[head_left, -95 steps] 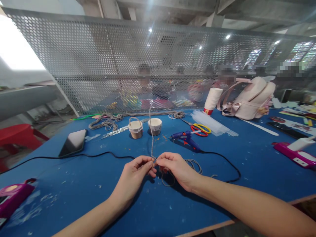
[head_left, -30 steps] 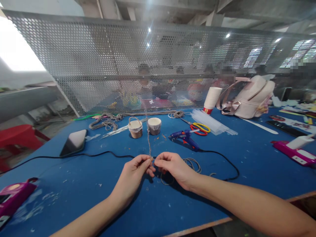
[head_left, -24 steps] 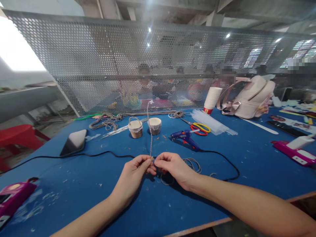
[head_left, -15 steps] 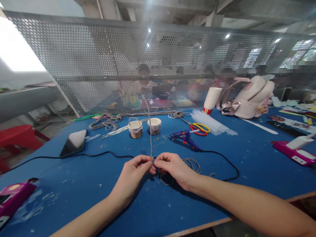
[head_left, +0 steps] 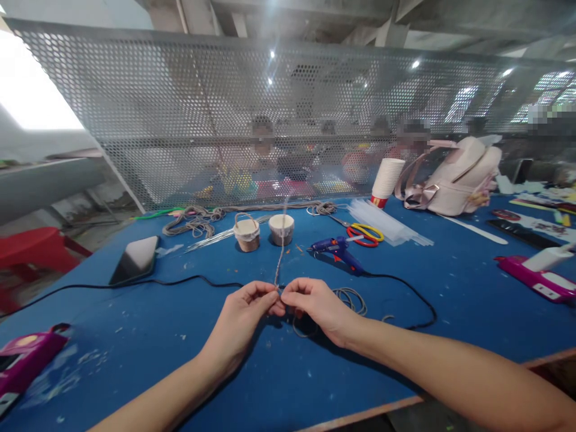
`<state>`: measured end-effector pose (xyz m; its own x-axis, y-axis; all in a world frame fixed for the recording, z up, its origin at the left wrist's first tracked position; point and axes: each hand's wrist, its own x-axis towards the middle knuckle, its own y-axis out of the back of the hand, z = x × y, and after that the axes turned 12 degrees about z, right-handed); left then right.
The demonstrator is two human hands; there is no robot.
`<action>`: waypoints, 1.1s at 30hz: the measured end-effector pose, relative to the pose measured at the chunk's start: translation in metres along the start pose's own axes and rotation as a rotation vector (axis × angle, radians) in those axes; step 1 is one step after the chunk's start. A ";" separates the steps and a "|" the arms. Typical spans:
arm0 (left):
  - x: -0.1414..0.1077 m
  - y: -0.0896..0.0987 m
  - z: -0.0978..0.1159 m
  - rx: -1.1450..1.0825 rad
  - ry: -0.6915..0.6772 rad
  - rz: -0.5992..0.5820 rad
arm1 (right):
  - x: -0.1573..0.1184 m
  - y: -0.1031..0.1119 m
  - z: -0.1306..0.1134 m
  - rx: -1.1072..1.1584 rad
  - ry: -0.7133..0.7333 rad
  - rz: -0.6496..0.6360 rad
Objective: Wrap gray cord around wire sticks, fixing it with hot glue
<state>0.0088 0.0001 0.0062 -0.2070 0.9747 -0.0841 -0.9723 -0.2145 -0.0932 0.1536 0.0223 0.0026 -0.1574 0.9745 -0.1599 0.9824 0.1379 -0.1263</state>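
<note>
My left hand point(head_left: 249, 309) is closed in a pinch on the lower end of a thin, twisted grey cord point(head_left: 279, 264). The cord rises from the fingertips, and its upper part is blurred in front of a small cup. Fingertip to fingertip with it, my right hand point(head_left: 315, 306) pinches at the same end; the exact grip is hidden by the fingers. Loops of loose grey cord point(head_left: 353, 300) lie beside and under the right hand. Beyond the hands stand two small cloth-lined cups, one with a handle point(head_left: 248, 235), the other without point(head_left: 282, 231).
A blue glue gun point(head_left: 335, 249) and scissors point(head_left: 365, 234) lie right of the cups, near plastic sheets point(head_left: 387, 225). Left are thin metal wires point(head_left: 220, 239), a phone point(head_left: 135, 259) and a black cable point(head_left: 180, 281). A perforated screen point(head_left: 180, 120) borders the table's back.
The upright part of the cord has swung right and bent over, now crossing in front of the right-hand cup. Both hands stay almost where they were.
</note>
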 end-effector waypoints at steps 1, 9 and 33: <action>0.000 0.000 -0.001 -0.014 0.006 0.001 | 0.000 0.000 0.000 0.000 -0.001 0.001; 0.004 0.001 -0.002 -0.047 0.048 0.011 | -0.001 0.000 0.001 -0.081 0.016 -0.001; -0.002 -0.002 -0.002 -0.082 0.061 0.077 | -0.004 0.006 -0.010 -0.390 0.536 0.076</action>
<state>0.0114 -0.0015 0.0050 -0.2710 0.9502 -0.1539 -0.9412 -0.2951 -0.1645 0.1611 0.0213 0.0117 -0.1136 0.9233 0.3668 0.9690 0.0215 0.2460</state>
